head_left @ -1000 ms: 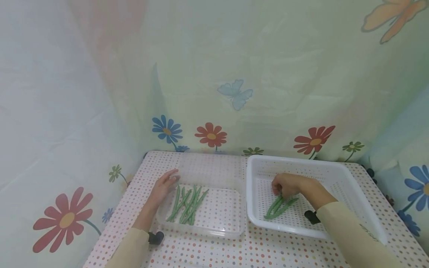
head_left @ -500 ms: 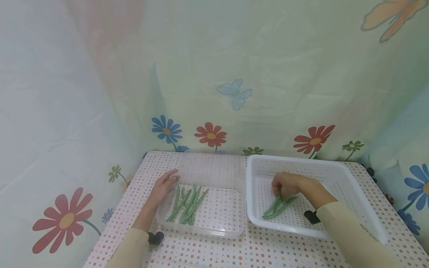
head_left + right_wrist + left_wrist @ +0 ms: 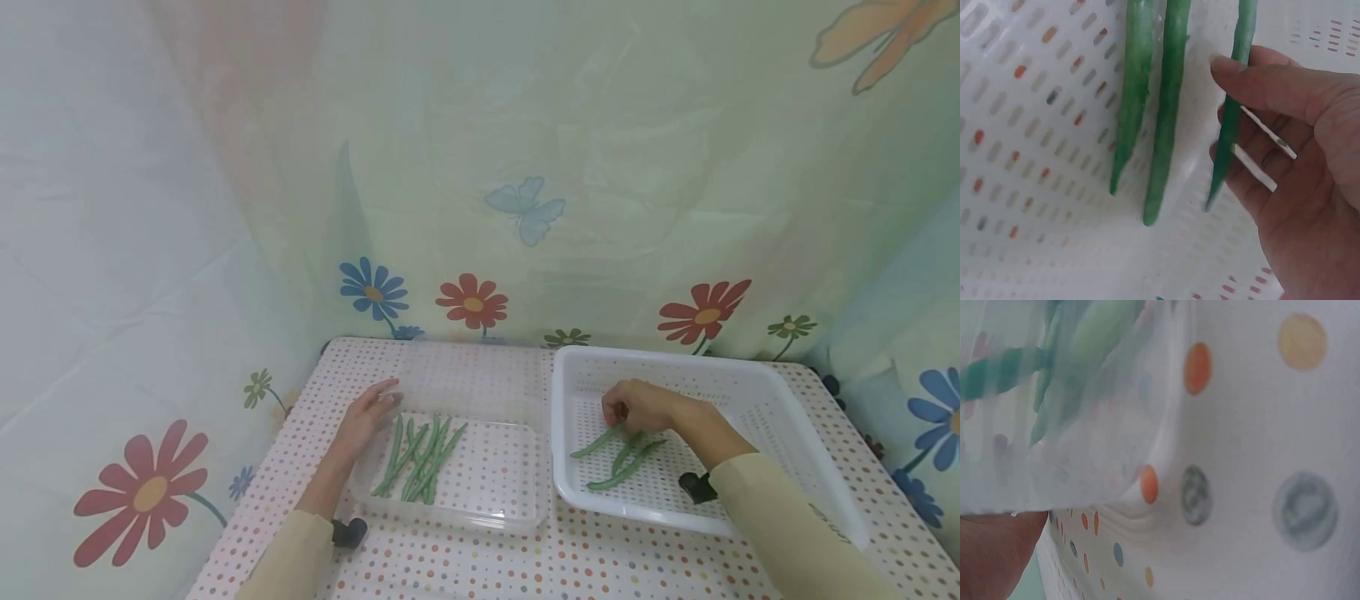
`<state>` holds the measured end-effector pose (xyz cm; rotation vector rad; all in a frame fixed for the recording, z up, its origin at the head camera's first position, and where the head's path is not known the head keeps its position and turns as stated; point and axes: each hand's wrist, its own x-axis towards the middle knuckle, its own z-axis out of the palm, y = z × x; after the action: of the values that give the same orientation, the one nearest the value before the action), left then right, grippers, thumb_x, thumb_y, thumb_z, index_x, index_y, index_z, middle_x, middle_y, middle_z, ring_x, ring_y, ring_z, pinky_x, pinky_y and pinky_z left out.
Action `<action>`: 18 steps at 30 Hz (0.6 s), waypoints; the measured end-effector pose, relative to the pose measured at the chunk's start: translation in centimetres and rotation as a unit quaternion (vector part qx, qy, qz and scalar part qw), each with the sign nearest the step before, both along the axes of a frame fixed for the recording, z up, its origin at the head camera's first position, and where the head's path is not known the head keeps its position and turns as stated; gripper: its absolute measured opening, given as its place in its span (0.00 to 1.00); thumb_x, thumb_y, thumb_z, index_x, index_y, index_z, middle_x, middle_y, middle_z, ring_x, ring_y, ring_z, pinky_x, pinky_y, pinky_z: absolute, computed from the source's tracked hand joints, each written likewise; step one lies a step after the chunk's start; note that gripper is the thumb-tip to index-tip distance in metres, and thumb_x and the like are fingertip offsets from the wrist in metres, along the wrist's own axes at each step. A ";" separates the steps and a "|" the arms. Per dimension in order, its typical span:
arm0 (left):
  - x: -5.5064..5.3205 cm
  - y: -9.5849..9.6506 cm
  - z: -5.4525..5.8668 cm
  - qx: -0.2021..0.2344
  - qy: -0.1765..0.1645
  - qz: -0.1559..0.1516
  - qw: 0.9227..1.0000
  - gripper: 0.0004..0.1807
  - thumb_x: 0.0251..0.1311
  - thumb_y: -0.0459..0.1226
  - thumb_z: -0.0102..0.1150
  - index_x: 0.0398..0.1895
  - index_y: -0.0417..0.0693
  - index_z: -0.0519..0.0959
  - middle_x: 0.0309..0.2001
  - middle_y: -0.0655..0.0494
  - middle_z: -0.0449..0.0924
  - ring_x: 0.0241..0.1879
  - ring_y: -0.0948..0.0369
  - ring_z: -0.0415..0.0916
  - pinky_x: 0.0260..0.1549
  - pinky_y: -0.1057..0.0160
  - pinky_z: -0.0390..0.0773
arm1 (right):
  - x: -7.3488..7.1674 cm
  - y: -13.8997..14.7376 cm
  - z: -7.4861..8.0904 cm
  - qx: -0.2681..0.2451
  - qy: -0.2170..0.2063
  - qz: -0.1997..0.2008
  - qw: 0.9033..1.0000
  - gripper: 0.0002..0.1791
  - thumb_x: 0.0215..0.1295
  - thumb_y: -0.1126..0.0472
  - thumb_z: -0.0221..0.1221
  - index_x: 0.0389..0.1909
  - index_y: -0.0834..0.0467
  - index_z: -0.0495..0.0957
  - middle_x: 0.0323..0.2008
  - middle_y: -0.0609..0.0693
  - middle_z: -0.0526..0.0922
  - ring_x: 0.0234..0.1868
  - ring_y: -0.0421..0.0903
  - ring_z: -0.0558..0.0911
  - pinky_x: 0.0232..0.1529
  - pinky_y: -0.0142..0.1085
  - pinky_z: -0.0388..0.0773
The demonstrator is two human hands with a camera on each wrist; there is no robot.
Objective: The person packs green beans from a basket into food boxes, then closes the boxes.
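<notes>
In the head view my right hand (image 3: 637, 407) is inside the white basket (image 3: 637, 510). Its thumb and fingers pinch one green bean (image 3: 1229, 131), which slants down to the left. Two other green beans (image 3: 1169, 119) lie beside it on the perforated floor. My left hand (image 3: 366, 425) rests at the left side of a clear plastic box (image 3: 498, 475), fingers loosely extended. Several green beans (image 3: 427, 462) lie side by side and crossed in the left half of that box. In the left wrist view, part of the left hand (image 3: 991, 556) shows below the box wall.
The box's clear lid (image 3: 472, 375) lies folded back toward the wall. Both containers stand on a dotted tablecloth (image 3: 450, 567), box left and basket right. A flower-patterned curtain (image 3: 600, 250) hangs behind the table.
My right hand has lifted slightly and shifted left, drawing one green bean apart from the other two in the basket. The left hand and the box have not moved.
</notes>
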<state>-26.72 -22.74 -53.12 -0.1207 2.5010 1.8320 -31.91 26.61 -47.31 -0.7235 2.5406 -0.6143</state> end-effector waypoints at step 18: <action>0.2 -0.2 -0.1 -0.017 0.008 -0.005 1.000 0.23 0.81 0.51 0.45 0.74 0.66 0.71 0.71 0.52 0.76 0.78 0.48 0.62 0.78 0.39 0.57 | -0.1 -0.6 4.8 -0.065 0.177 0.062 0.980 0.13 0.59 0.75 0.70 0.35 0.52 0.90 0.39 0.46 0.91 0.45 0.50 0.88 0.48 0.48 0.88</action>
<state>-26.54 -22.92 -53.20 -0.0959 2.5405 1.7943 -32.06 26.00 -42.50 -1.1176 2.7638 -0.6646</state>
